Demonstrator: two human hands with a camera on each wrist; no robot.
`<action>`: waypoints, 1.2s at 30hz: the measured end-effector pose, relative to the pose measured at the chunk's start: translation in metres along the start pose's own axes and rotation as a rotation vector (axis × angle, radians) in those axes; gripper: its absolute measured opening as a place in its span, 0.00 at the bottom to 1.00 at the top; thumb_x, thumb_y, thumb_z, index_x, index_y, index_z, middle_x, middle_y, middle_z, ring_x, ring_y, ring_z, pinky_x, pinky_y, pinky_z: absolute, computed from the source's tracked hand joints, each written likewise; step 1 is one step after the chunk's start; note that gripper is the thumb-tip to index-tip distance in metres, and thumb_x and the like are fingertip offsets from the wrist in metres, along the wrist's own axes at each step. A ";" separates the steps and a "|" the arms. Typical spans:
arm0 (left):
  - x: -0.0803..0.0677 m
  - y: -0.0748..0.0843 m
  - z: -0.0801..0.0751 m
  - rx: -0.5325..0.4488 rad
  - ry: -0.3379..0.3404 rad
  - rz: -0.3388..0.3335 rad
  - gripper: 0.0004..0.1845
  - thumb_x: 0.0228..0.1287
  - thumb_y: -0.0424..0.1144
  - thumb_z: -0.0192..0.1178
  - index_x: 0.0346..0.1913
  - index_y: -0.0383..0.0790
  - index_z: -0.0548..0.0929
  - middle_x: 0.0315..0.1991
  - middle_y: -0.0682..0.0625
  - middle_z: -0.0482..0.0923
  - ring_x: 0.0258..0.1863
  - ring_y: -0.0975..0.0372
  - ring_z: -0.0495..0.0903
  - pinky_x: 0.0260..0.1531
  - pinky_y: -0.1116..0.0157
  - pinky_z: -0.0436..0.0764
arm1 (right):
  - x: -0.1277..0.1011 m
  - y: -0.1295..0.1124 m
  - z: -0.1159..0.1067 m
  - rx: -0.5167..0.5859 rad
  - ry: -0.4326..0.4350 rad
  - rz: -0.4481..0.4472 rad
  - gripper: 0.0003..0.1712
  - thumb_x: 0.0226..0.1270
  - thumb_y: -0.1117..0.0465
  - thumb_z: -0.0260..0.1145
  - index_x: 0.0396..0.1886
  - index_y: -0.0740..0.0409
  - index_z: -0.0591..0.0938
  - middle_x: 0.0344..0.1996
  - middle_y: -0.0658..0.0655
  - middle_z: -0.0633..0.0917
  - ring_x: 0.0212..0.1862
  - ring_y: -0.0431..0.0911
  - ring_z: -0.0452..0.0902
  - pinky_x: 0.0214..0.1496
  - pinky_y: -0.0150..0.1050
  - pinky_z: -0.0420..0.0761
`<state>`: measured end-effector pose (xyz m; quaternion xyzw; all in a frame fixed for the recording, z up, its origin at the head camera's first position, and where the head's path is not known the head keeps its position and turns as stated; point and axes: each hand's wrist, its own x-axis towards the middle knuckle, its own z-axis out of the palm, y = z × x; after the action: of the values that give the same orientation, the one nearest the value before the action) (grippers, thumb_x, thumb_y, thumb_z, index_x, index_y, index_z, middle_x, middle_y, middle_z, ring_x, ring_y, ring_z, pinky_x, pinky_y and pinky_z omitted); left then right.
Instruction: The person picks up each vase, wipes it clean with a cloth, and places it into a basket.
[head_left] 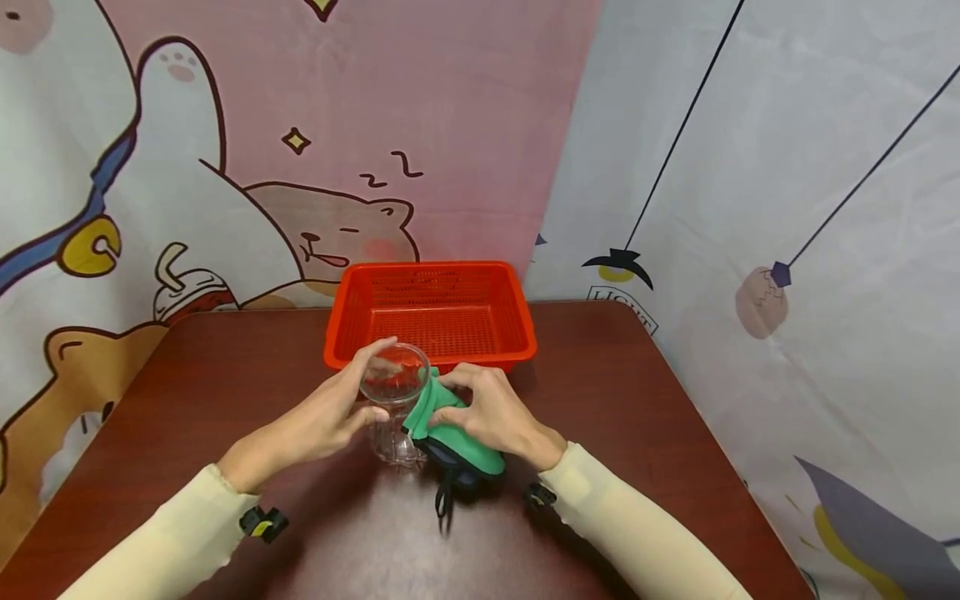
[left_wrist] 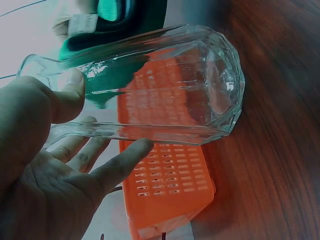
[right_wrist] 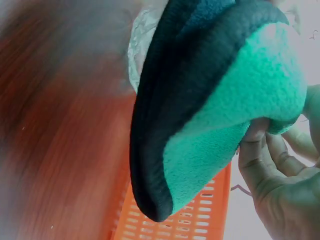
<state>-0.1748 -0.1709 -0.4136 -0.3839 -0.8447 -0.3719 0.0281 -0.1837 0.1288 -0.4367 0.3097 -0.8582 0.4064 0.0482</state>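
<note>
The left hand grips a clear, faceted drinking glass near its rim, thumb on one side and fingers curled round the other, holding it just above the dark reddish-brown wooden bench. In the left wrist view the glass lies tilted across the frame with its thick base towards the bench; the thumb presses on the wall and a fingertip touches the lower side.

The right hand clutches a folded fleece cloth, green on one face and dark navy on the other, pressed against the side of the glass. A dark loop hangs from the lower edge of the cloth, its end touching or nearly touching the bench. The right wrist view shows the cloth bunched in thick folds that fill most of the frame; only the fingers below it show, and the glass is a pale blur behind the fold, hard to make out.

Just beyond both hands sits a red perforated plastic basket on the bench, its near rim partly hidden by the glass. Both forearms wear cream sleeves, cut off at the lower edge of the head view.
</note>
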 end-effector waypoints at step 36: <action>-0.002 0.003 -0.001 0.016 0.001 0.006 0.60 0.69 0.24 0.79 0.93 0.41 0.51 0.71 0.35 0.84 0.69 0.42 0.89 0.67 0.40 0.90 | 0.003 -0.009 0.011 0.367 0.090 0.121 0.31 0.80 0.65 0.80 0.78 0.51 0.83 0.69 0.56 0.91 0.70 0.52 0.87 0.71 0.46 0.90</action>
<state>-0.1716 -0.1713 -0.4121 -0.3861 -0.8464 -0.3654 0.0325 -0.1791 0.1155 -0.4368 0.2428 -0.7837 0.5716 0.0049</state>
